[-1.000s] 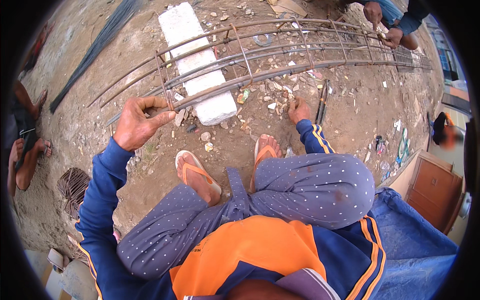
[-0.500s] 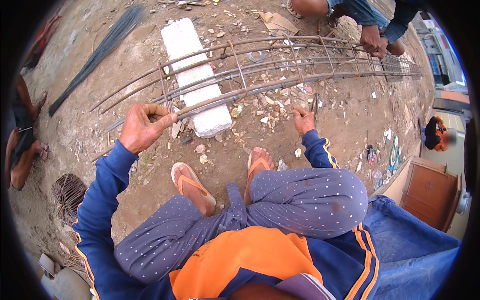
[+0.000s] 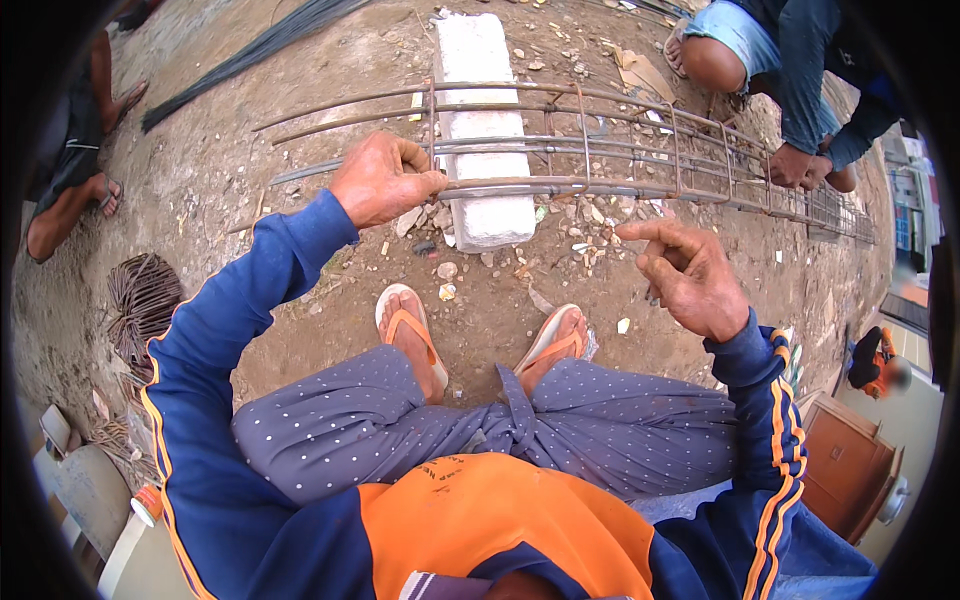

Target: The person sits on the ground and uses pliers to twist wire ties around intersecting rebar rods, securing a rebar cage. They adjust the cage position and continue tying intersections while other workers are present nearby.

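A long cage of reinforcing bars (image 3: 620, 188) with square stirrups runs from the left middle toward the right. My left hand (image 3: 385, 182) is closed in a pinch at the near bar, beside the end stirrup (image 3: 432, 125). My right hand (image 3: 695, 275) hovers apart from the cage, on its near side. Its index finger points left, and the other fingers curl in. A small dark bit shows under that hand, too hidden to name. A pale concrete block (image 3: 490, 225) lies beneath the cage's left part.
Another person's hands (image 3: 800, 168) are at the cage's right part. Dark wire or thin rods (image 3: 250, 55) lie at the far left. A bundle of stirrups (image 3: 143, 300) is on the ground at left. Someone's leg (image 3: 75, 210) is at the left edge; a brown cabinet (image 3: 840, 465) stands right.
My view has shifted, so the cage sits further right. The left hand stays at the near bar. My right hand has come up nearer, its index finger now stretched out.
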